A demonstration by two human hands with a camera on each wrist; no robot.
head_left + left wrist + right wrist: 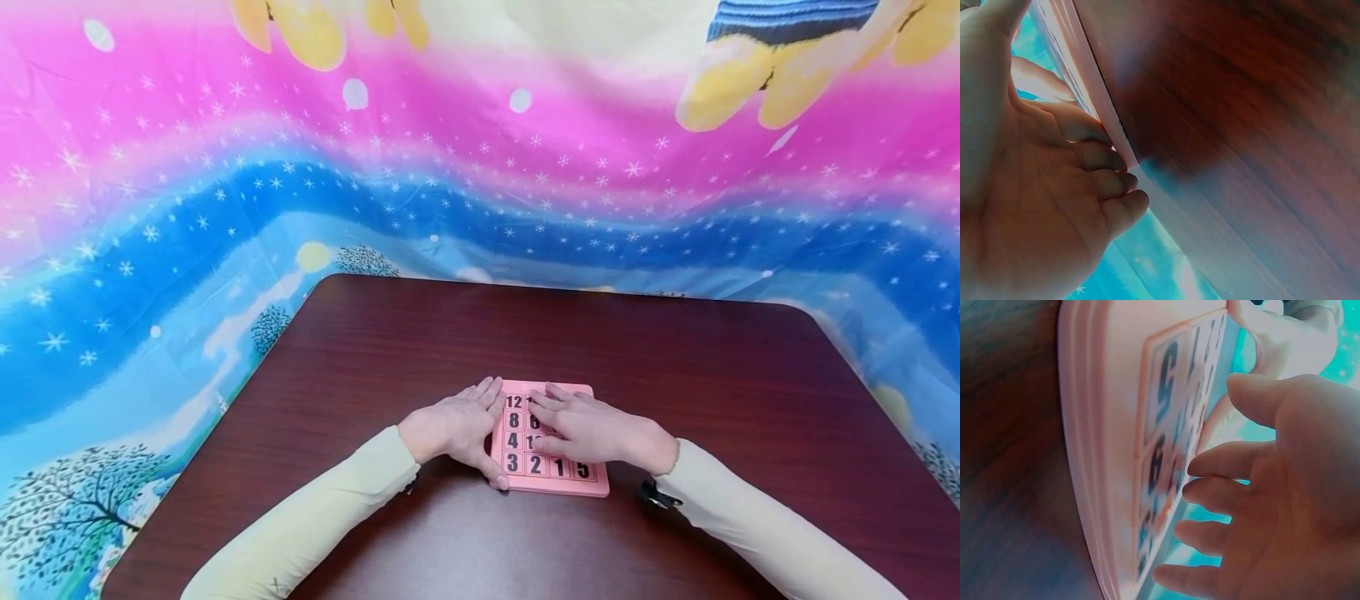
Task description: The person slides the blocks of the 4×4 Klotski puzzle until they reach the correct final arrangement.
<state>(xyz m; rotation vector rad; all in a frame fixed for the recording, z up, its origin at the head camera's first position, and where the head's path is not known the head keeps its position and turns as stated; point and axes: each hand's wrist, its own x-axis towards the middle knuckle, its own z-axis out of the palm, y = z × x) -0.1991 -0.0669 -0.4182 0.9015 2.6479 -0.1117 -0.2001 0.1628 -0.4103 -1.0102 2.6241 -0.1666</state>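
Note:
A pink number board (517, 479) lies flat on the table, with black numerals in a grid such as 12, 8, 4, 3, 2, 1 and 5. In the right wrist view the board (1122, 381) shows a thick side with several lines along it. My left hand (468, 421) lies along its left edge, thumb at the near corner and fingers at the far one. Over the right part of the grid, my right hand (588, 427) spreads its fingers and hides several numerals; whether the fingertips touch cannot be told. Neither hand curls round the board.
The dark brown wooden table (420, 333) has rounded far corners. Behind it and at its sides hangs a colourful printed cloth (450, 150) with pink and blue bands. A small black device (660, 496) sits under the right wrist.

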